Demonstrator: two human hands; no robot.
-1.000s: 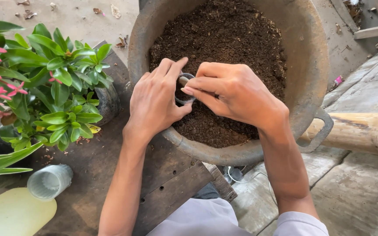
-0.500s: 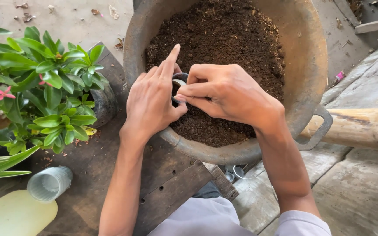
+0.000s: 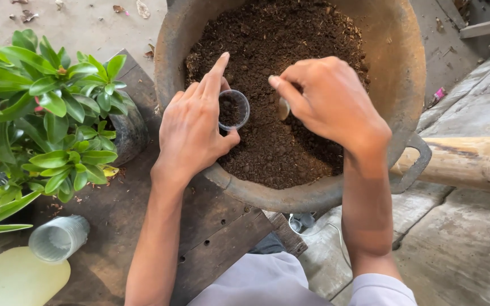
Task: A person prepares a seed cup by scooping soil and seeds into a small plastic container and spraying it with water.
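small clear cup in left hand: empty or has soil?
Has soil: dark soil shows inside the small clear cup, held by the left hand. Fill level unclear.

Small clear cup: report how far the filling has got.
Done: the small clear cup already holds some soil, though not to the rim. In hand: the left hand steadies it over the soil basin; the right hand holds a spoon-like tool beside it. Left: topping up.
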